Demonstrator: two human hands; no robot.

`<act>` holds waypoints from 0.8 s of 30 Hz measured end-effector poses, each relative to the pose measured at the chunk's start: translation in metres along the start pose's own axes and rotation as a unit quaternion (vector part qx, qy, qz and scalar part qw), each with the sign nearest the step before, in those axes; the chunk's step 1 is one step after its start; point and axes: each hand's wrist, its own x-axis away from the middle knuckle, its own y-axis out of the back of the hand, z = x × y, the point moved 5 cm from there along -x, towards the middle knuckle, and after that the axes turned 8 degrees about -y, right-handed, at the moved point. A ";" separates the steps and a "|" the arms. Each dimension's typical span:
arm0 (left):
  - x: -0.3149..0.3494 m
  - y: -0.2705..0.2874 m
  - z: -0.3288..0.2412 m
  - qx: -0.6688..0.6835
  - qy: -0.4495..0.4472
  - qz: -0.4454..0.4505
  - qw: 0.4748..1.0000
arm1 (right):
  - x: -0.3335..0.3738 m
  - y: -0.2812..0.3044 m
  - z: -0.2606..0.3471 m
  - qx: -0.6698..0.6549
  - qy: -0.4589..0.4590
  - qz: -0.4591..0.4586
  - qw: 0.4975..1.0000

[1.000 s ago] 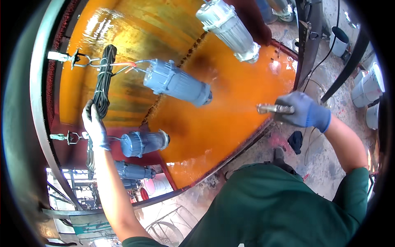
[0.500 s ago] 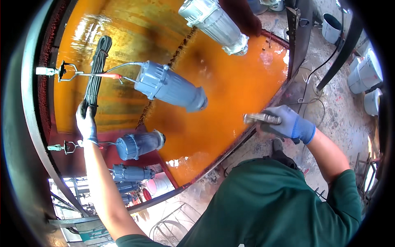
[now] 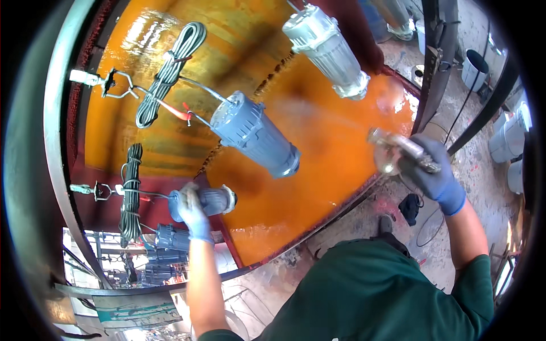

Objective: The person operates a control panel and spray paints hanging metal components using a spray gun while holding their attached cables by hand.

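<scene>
One cable coil (image 3: 169,73) hangs at ten o'clock; left hand (image 3: 193,209), grip unclear, partly hides a blue pump (image 3: 216,201); right hand (image 3: 430,167) holds a spray gun (image 3: 410,148).

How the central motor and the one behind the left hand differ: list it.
The central motor slants clearly; the motor behind the left hand looks nearly level. The left hand partly hides that motor but not the central motor, which looks larger. Both are blue-grey.
</scene>
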 end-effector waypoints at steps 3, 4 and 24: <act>0.139 -0.016 0.080 0.019 0.153 0.039 0.987 | -0.030 0.002 0.028 -0.076 -0.098 0.052 0.991; 0.194 -0.021 0.102 -0.034 0.121 0.061 0.990 | -0.033 -0.002 0.029 -0.100 -0.116 0.089 0.984; 0.759 0.012 0.141 -0.003 0.671 0.144 0.727 | -0.091 -0.001 0.109 -0.047 -0.081 0.089 0.992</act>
